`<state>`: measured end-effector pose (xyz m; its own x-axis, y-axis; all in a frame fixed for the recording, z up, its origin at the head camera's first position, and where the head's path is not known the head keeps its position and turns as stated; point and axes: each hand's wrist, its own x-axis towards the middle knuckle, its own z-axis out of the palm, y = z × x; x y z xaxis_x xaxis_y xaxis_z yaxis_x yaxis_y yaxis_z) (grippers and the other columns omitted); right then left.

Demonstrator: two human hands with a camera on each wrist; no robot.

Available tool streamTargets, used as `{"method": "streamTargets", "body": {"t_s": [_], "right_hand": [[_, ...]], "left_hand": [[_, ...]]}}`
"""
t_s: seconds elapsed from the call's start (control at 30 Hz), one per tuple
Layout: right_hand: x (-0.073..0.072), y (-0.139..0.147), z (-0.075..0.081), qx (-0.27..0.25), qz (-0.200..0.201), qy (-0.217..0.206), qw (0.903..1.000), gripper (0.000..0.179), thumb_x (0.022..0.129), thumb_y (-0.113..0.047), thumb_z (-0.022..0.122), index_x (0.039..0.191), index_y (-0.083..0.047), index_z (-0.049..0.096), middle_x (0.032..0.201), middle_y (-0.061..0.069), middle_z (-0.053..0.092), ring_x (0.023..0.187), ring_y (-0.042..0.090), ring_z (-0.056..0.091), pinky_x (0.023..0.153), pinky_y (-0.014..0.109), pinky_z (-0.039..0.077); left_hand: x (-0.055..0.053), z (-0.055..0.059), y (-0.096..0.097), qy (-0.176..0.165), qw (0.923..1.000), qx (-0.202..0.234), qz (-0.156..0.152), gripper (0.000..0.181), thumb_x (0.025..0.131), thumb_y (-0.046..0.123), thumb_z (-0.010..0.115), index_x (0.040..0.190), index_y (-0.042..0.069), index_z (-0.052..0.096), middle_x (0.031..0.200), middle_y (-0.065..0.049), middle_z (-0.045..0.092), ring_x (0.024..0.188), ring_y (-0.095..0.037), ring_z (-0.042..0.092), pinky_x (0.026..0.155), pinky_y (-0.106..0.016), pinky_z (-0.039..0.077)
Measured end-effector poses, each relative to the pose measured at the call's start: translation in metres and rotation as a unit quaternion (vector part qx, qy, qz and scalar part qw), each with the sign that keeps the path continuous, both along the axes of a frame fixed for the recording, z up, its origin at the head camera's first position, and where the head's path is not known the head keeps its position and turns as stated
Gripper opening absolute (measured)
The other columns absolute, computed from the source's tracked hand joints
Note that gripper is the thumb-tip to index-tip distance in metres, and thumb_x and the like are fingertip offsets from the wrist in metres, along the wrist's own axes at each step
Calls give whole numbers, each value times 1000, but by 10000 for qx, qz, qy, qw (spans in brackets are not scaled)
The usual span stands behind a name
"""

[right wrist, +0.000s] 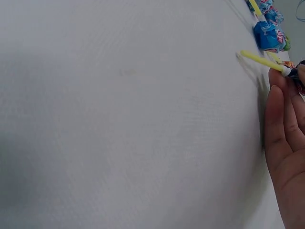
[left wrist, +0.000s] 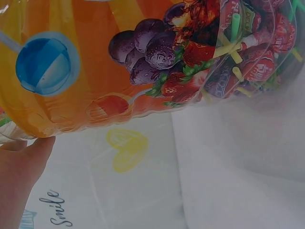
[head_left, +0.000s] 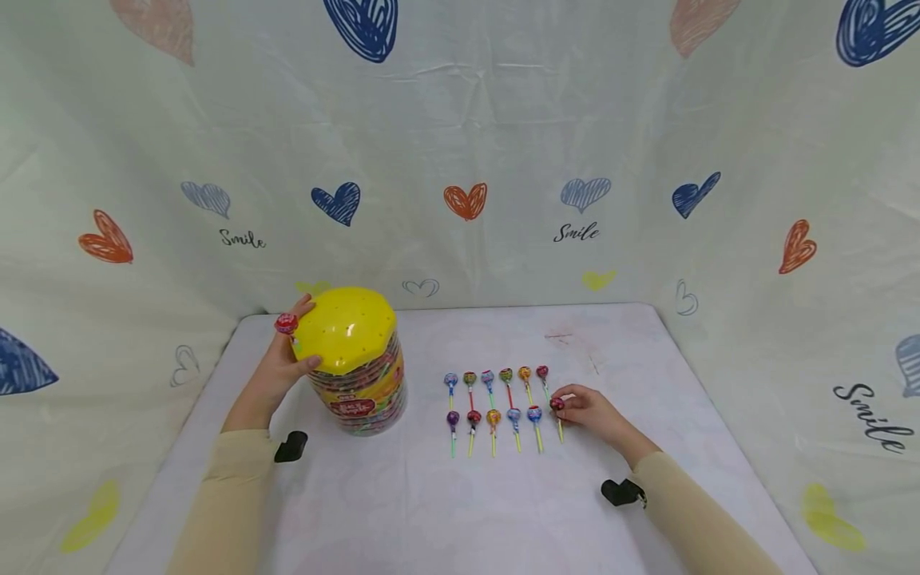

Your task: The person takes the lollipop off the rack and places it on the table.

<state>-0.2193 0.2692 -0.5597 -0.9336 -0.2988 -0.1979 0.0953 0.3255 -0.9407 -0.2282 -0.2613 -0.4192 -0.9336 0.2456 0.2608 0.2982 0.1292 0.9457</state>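
Note:
My left hand (head_left: 282,369) holds the side of a large clear plastic jar (head_left: 362,395) by its yellow lid (head_left: 346,329), thumb on the near side. A red-wrapped lollipop (head_left: 286,323) shows at this hand's fingers; its stick is mostly hidden. The left wrist view has the jar's orange fruit label (left wrist: 102,57) close up, with lollipops inside. My right hand (head_left: 591,411) pinches a dark red lollipop (head_left: 557,405) by its wrapped head at the right end of the near row. Its yellow stick (right wrist: 259,59) points away from the fingers in the right wrist view.
Two rows of lollipops lie on the white table (head_left: 431,519), including a blue one (head_left: 534,414) beside the right hand and a red one (head_left: 542,371) ending the far row. A heart-printed curtain (head_left: 517,263) hangs behind and at both sides.

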Motion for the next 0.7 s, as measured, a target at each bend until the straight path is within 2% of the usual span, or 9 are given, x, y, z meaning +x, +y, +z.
{"method": "streamTargets", "body": {"t_s": [0.2,0.33,0.47,0.6,0.7], "right_hand": [[-1,1,-1,171,8,-124,9998,25,92,0,65,116,1,60,103,13,68,91,21,66,76,32,58],[-3,0,-1,471,-128,-111,9987,24,90,-3,68,114,-2,63,107,9,65,91,19,64,76,32,57],[-7,-1,-2,771,-230,-23,9968,24,88,-5,71,111,-4,66,105,6,67,84,17,62,72,28,55],[-9,1,-4,905,-105,89,9958,26,86,-6,73,112,-5,67,100,4,68,71,15,54,64,25,50],[-9,3,-5,988,26,125,9950,28,86,-9,74,113,-4,68,90,4,67,64,15,48,59,25,46]], "left_hand": [[0,-1,0,37,10000,16,-24,70,94,10,65,152,28,30,163,0,2,145,-34,7,109,-67,15],[0,-1,0,27,10000,6,-12,71,94,9,65,152,29,30,163,1,2,145,-34,7,109,-68,15],[-1,-1,0,7,10000,-19,30,72,94,7,64,152,30,29,163,4,3,145,-36,8,107,-70,15],[0,-2,0,-28,9999,-80,107,72,94,9,65,152,31,29,162,7,4,145,-35,9,107,-69,17],[0,-4,0,-19,10000,-40,74,71,94,8,64,152,30,29,162,5,4,145,-35,9,108,-69,16]]}}
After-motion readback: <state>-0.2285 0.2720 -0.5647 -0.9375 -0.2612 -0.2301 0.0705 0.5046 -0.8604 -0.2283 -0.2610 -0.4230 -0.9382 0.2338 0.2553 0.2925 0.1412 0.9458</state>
